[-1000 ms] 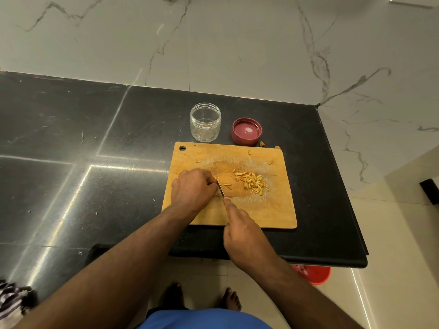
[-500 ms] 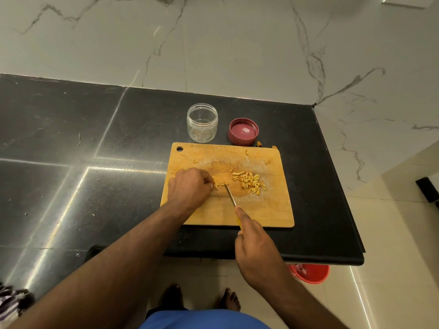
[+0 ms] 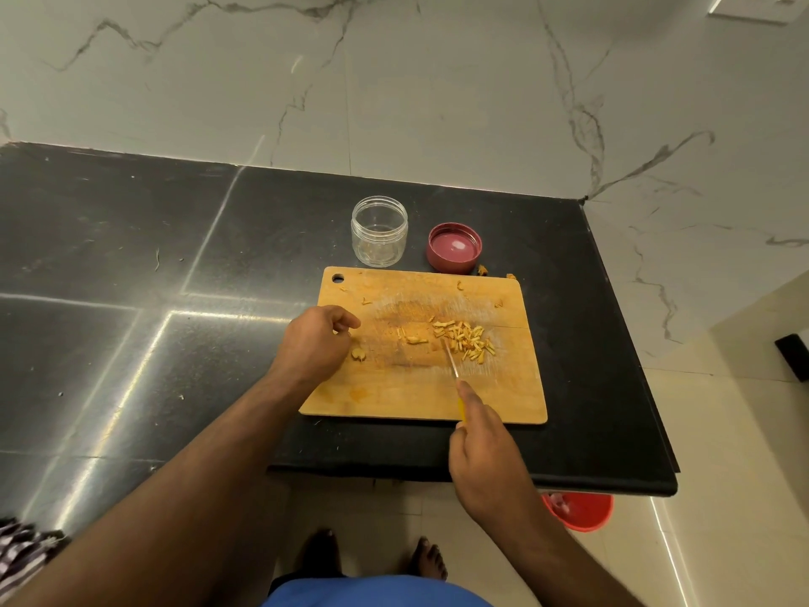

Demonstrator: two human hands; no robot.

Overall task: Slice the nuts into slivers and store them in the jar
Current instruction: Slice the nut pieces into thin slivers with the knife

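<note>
A wooden cutting board (image 3: 394, 396) lies on the black counter. A pile of pale nut slivers (image 3: 465, 340) sits right of its middle, with a few fresh slivers (image 3: 413, 337) just to the left. My right hand (image 3: 481, 449) grips a small yellow-handled knife (image 3: 451, 363), whose blade tip rests at the pile's left edge. My left hand (image 3: 317, 343) hovers over the board's left side with fingers loosely curled, holding nothing. A nut piece (image 3: 358, 353) lies beside its thumb. The clear jar (image 3: 379, 230) stands open behind the board, its red lid (image 3: 454, 247) upturned to the right.
The black counter (image 3: 131, 343) ends in an edge just in front of the board and at the right. Marble wall tiles rise behind. A red bucket (image 3: 578, 512) stands on the floor under the counter's right end. Nut crumbs (image 3: 482, 269) lie near the lid.
My left hand let go of the nut and drew back to the left. The knife moved right, pushing cut slivers toward the pile.
</note>
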